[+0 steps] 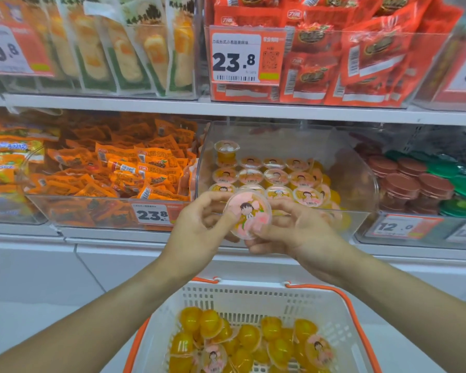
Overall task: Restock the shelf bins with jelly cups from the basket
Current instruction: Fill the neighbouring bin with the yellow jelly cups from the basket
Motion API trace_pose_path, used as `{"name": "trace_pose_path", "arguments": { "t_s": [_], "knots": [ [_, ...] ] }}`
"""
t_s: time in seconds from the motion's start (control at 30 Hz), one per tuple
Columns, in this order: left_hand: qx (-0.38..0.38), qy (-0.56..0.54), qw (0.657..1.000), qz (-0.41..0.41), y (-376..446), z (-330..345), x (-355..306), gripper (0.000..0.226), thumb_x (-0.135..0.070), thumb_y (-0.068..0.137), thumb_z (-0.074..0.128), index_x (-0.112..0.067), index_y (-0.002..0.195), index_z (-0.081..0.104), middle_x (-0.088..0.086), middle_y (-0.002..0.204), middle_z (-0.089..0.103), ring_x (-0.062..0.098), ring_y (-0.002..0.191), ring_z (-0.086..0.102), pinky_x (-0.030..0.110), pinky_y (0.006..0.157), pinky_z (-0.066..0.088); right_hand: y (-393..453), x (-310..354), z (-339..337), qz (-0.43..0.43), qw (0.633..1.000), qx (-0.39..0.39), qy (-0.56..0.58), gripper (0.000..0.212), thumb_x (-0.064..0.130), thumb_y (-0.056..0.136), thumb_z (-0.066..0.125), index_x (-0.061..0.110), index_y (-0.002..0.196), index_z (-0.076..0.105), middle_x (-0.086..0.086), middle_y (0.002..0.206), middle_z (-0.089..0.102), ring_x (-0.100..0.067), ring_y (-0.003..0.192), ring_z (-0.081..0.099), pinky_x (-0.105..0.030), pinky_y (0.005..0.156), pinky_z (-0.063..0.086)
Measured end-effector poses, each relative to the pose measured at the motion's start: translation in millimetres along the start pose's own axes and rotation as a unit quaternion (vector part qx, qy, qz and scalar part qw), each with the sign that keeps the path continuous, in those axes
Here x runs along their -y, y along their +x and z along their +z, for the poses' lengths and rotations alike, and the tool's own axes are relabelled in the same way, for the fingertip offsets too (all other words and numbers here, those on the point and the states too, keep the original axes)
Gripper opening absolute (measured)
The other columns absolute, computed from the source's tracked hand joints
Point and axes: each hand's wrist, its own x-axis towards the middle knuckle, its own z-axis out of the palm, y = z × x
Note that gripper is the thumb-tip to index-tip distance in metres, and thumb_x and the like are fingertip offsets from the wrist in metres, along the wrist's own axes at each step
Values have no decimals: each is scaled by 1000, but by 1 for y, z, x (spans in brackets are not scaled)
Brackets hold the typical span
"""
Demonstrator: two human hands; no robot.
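While left hand and right hand together pinch one pink-lidded yellow jelly cup, white-and-orange price tags read 23.8 twice; 12.0 once.

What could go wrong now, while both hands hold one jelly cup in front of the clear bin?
1. The jelly cup is pinched only at its rim by the left hand and right hand; it may slip and fall toward the basket.
2. One cup stands stacked above the rows in the bin; a bump might topple it.
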Motion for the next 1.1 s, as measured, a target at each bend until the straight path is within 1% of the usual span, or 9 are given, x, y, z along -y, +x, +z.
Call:
{"name": "trace_pose_path", "arguments": {
  "t_s": [0.13, 0.23, 0.3, 0.37, 0.43, 0.5, 0.73, 0.97, 1.1],
  "knots": [
    [-32, 5, 999, 9, 5, 0, 0, 26, -30, 87, 64, -15, 107, 70, 4, 88, 75, 14, 58, 60, 28, 52, 52, -1, 0, 6, -8, 996, -43, -73, 38, 4, 84, 74, -3, 116, 54, -25, 81, 73, -32, 68, 73, -35, 63, 63],
    [-23, 63, 997, 34, 6, -4, -1, 20, -32, 99, 54, -23, 104, 72, -9, 81, 73, 3, 63, 60, 22, 61, 50, 3, 3, 12, -21, 994, -53, -91, 33, 2, 86, 72, -4, 111, 51, -22, 69, 69, -26, 53, 68, -32, 53, 59],
    [-11, 133, 991, 29, 9, -9, 2, 30, -48, 102, 42, -36, 107, 68, -12, 93, 70, 7, 86, 64, 33, 77, 53, 12, 8, 15, -38, 992, -74, -98, 26, -1, 89, 69, -5, 108, 52, -15, 64, 68, -18, 48, 62, -28, 47, 53],
    [-2, 210, 978, 4, 10, -12, 7, 32, -50, 102, 38, -42, 129, 53, -13, 121, 58, 10, 108, 59, 34, 93, 47, 30, 17, 16, -39, 990, -109, -86, 20, -3, 90, 66, -5, 106, 55, -10, 61, 66, -14, 46, 56, -25, 46, 48],
    [16, 327, 945, -13, 6, -9, 11, 49, -42, 100, 46, -30, 146, 35, -10, 139, 37, 9, 102, 56, 29, 88, 41, 57, 27, 18, -26, 989, -136, -55, 16, -3, 92, 64, -6, 107, 57, -9, 60, 64, -13, 48, 54, -23, 48, 48],
    [34, 390, 920, 4, 2, -6, 14, 60, -36, 97, 53, -23, 149, 27, -8, 142, 24, 12, 89, 51, 25, 77, 37, 91, 33, 21, -3, 988, -155, -25, 16, -3, 94, 59, -12, 108, 60, -9, 60, 58, -13, 49, 51, -22, 47, 47],
    [33, 398, 916, 36, 6, -12, 21, 58, -35, 95, 54, -21, 146, 31, -11, 135, 21, 11, 83, 42, 20, 77, 33, 202, 0, 38, 105, 970, -217, -8, 19, -4, 95, 53, -7, 112, 61, -9, 61, 56, -10, 39, 49, -19, 37, 43],
    [41, 390, 919, 37, 8, -14, 23, 52, -34, 95, 52, -19, 141, 35, -9, 130, 22, 14, 83, 43, 22, 76, 35, 222, -8, 41, 95, 951, -292, -27, 39, -13, 87, 57, -7, 125, 54, -14, 62, 64, -17, 40, 59, -26, 46, 54],
    [42, 393, 918, 38, 9, -14, 24, 48, -34, 94, 52, -19, 137, 37, -9, 129, 22, 15, 88, 47, 23, 77, 37, 227, -8, 43, 91, 951, -295, -29, 27, -5, 91, 61, -9, 118, 58, -9, 48, 63, -16, 38, 61, -28, 48, 58]
  ]
}}
